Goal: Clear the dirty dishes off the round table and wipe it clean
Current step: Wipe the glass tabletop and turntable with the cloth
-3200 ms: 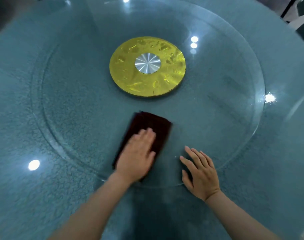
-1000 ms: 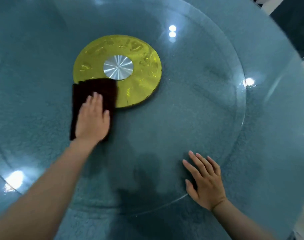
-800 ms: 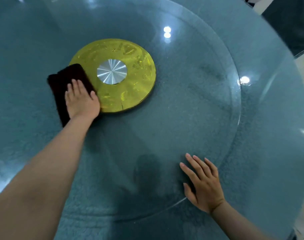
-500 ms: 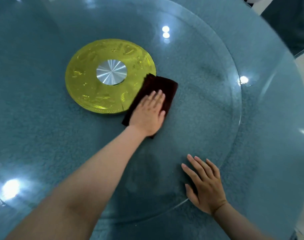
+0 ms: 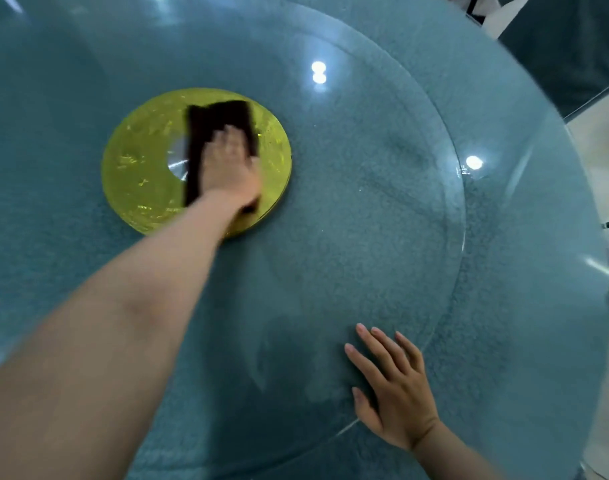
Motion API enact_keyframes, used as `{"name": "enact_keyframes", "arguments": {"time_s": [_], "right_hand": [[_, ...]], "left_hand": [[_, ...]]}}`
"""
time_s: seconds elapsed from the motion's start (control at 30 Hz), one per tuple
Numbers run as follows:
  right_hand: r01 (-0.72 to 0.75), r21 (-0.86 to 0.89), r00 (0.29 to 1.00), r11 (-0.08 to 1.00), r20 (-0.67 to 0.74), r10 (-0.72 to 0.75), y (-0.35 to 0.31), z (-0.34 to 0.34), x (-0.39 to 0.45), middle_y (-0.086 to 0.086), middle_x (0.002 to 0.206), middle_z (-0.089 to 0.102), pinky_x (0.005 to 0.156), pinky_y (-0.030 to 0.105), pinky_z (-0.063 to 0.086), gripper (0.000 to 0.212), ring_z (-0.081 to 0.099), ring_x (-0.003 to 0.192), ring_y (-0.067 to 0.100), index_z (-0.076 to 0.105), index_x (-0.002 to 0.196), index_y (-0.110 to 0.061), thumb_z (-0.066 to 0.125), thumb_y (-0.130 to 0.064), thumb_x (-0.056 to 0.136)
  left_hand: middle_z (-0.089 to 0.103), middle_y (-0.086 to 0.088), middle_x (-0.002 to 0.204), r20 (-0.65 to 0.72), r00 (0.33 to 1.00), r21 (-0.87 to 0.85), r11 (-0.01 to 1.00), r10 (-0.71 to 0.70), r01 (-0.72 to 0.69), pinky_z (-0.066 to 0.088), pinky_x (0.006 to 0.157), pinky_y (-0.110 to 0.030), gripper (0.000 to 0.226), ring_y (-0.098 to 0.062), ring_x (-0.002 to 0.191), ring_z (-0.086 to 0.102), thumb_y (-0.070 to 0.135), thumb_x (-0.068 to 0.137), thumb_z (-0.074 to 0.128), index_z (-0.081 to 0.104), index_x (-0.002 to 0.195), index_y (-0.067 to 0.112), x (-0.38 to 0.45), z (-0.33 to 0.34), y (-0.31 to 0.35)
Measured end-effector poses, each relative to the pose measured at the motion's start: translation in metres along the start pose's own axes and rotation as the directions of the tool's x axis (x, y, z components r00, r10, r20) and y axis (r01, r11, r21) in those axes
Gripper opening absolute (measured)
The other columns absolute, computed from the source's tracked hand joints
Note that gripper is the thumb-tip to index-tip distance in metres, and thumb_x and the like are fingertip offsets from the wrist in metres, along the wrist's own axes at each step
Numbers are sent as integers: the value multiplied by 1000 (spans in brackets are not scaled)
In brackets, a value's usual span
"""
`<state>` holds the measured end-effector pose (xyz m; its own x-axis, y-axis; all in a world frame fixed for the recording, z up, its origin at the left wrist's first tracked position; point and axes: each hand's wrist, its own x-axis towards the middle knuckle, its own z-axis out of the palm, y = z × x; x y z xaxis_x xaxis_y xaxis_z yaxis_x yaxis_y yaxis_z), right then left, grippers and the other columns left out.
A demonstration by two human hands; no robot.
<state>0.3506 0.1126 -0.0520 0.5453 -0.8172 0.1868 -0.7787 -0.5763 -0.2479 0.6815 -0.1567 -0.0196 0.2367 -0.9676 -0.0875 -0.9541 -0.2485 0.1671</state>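
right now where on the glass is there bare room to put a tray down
Bare glass turntable lies between the gold disc and the right hand, and right of the disc out to the turntable's rim. The outer table ring is bare too. Crowded: the disc's middle, where the left hand presses the dark cloth, and the forearm's path.

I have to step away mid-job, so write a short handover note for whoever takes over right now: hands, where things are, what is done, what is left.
Left hand: flat on the dark cloth, pressing it onto the glass turntable over the gold centre disc.
Right hand: open, fingers spread, resting on the turntable near its front edge.
Done: no dishes in view on the round table.
Left: wiping goes on; I cannot tell which parts of the glass are already clean.
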Motion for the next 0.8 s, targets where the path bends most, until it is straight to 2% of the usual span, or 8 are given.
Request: {"name": "enact_keyframes", "arguments": {"time_s": [0.1, 0.2, 0.27, 0.37, 0.47, 0.57, 0.7, 0.8], "right_hand": [[-6, 2, 1000, 1000, 13, 6, 0, 0, -1, 5, 149, 45, 107, 53, 36, 55, 47, 133, 25, 57, 132, -24, 58, -39, 79], [-10, 26, 1000, 1000, 6, 10, 1, -1, -1, 5, 149, 45, 109, 51, 34, 52, 45, 134, 24, 62, 129, -22, 59, -38, 80], [-12, 48, 1000, 999, 4, 12, 2, -3, -1, 4, 149, 45, 109, 51, 34, 52, 45, 135, 23, 63, 130, -22, 60, -38, 80], [-13, 59, 1000, 998, 2, 13, 1, -3, -1, 3, 150, 44, 111, 49, 32, 52, 44, 136, 22, 62, 131, -23, 58, -39, 82], [-13, 56, 1000, 998, 14, 12, -1, -4, -3, 3, 150, 43, 111, 50, 32, 51, 44, 136, 23, 60, 133, -23, 56, -40, 85], [-39, 47, 998, 998, 45, 36, -8, -3, -5, 4, 152, 41, 111, 51, 32, 50, 44, 136, 23, 59, 134, -24, 53, -41, 87], [-100, 41, 989, 994, 115, 95, -31, -1, -11, 2, 155, 36, 113, 51, 28, 51, 39, 140, 22, 54, 138, -25, 49, -44, 91], [-127, 72, 982, 989, 147, 116, -57, 1, -16, 2, 156, 34, 115, 48, 24, 53, 35, 142, 20, 51, 140, -26, 49, -46, 91]], "left_hand": [[13, -14, 161, 75, 939, 16, 941, 337, -339, 11, 120, -41, 67, -30, 148, 15, 37, 97, 28, 12, 153, 5, -41, 24, 106], [6, -4, 163, 158, 849, -8, 861, 504, -509, 4, 121, -36, 62, -20, 150, 6, 38, 101, 24, 9, 155, 12, -60, 27, 137], [5, -4, 163, 124, 886, 15, 892, 447, -453, 4, 121, -35, 61, -20, 150, 6, 39, 102, 23, 9, 155, 13, -49, 21, 104], [6, -7, 163, 29, 992, -18, 992, 126, -125, 5, 121, -36, 60, -22, 150, 6, 37, 103, 23, 10, 155, 9, -46, 9, 9], [11, -10, 162, -31, 994, -32, 994, -109, 108, 10, 121, -40, 60, -26, 149, 10, 35, 103, 25, 14, 154, 6, -83, -5, -97], [16, -14, 161, -61, 964, -37, 966, -259, 257, 13, 120, -44, 59, -30, 148, 15, 32, 103, 31, 19, 152, 2, -138, -10, -156], [19, -15, 159, -54, 973, -19, 974, -225, 224, 14, 119, -44, 64, -32, 147, 18, 36, 98, 25, 22, 151, 1, -184, 0, -116], [25, -14, 158, -31, 996, -14, 996, 86, -86, 17, 119, -43, 67, -31, 146, 24, 38, 94, 21, 27, 150, 3, -202, 25, -21]]}}
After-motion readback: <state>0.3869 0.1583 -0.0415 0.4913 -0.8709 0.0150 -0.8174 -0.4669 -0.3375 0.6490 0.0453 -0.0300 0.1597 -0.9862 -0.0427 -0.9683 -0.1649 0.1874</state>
